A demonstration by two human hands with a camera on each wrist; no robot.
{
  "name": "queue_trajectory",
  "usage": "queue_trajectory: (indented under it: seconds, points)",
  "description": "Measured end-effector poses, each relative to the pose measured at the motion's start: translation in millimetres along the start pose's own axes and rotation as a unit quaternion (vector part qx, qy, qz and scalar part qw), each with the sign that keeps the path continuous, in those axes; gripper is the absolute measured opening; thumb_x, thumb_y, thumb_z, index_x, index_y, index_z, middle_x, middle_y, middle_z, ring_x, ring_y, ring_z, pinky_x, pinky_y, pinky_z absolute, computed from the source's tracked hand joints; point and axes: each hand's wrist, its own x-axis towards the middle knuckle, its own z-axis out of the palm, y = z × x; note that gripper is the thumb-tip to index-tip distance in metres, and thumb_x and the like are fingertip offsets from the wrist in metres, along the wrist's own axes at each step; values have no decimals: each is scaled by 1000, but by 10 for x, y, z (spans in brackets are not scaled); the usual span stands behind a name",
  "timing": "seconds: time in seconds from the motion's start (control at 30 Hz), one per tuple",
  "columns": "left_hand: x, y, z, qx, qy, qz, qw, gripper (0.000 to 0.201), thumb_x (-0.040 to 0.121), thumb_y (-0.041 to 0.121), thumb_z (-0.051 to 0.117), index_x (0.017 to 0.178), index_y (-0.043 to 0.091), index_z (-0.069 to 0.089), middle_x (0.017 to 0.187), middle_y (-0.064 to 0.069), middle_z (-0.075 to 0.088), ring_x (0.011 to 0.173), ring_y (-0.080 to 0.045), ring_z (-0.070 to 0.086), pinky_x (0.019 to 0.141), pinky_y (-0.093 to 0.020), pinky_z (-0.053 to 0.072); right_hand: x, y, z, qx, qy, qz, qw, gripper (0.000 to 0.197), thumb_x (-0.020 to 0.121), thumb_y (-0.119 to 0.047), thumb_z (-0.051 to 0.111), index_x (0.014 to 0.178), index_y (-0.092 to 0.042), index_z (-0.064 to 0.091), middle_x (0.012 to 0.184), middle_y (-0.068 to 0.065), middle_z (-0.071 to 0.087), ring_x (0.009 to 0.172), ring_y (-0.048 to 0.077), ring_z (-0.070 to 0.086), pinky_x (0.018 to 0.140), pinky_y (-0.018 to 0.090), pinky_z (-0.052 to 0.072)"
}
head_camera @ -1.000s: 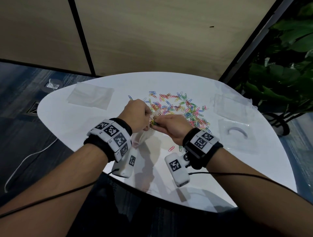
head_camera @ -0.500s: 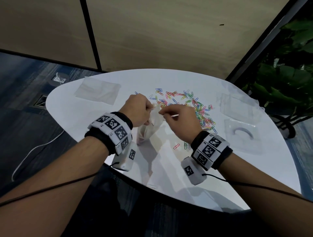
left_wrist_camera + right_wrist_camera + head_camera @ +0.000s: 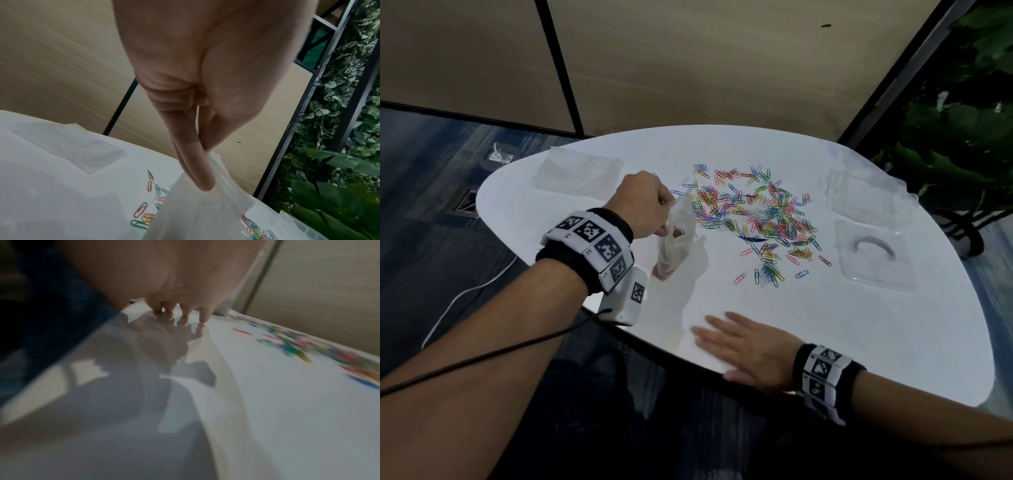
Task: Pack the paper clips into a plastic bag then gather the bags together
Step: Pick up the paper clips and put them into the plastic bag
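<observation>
A clear plastic bag [image 3: 677,240] with a few paper clips inside hangs upright over the white table [image 3: 859,342]. My left hand [image 3: 650,209] pinches its top edge; in the left wrist view thumb and finger of the left hand [image 3: 202,152] grip the bag [image 3: 205,211]. Many coloured paper clips [image 3: 760,216] lie scattered right of the bag, and more paper clips [image 3: 144,214] show under it. My right hand [image 3: 743,346] lies flat with straight fingers at the table's near edge, holding nothing; the right hand [image 3: 180,311] shows fingertips touching the surface.
A stack of empty clear bags [image 3: 578,173] lies at the far left of the table. More clear bags [image 3: 859,195] and a clear tray [image 3: 873,253] sit at the right. A leafy plant [image 3: 962,137] stands beyond the right edge; a cable [image 3: 465,301] runs on the floor.
My right hand let go of the bag's mouth and dropped back to the near table edge, now flat. The left hand keeps the bag, which hangs by one side.
</observation>
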Motion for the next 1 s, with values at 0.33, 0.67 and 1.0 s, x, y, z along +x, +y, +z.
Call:
queue_trajectory:
  seconds: [0.33, 0.67, 1.0]
  points:
    - [43, 59, 46, 12, -14, -6, 1000, 28, 95, 0, 49, 104, 5, 76, 81, -16, 77, 68, -25, 77, 75, -37, 65, -158, 1031, -149, -28, 15, 306, 951, 56, 103, -41, 23, 156, -27, 11, 166, 6, 0, 149, 43, 9, 113, 63, 26]
    - [52, 154, 118, 11, -40, 1, 999, 27, 99, 4, 50, 114, 5, 72, 83, -13, 74, 70, -26, 77, 77, -37, 64, 77, 1262, -310, 19, 53, 382, 923, 14, 89, 1, 56, 98, -8, 60, 97, 10, 64, 68, 22, 47, 60, 31, 43]
    - [41, 257, 256, 6, -64, 19, 998, 25, 99, 3, 52, 115, 2, 71, 91, -14, 72, 71, -29, 77, 77, -40, 64, -72, 1527, -762, 453, 242, 567, 644, 13, 78, -9, 79, 91, -12, 79, 84, 5, 77, 79, 21, 74, 84, 34, 60]
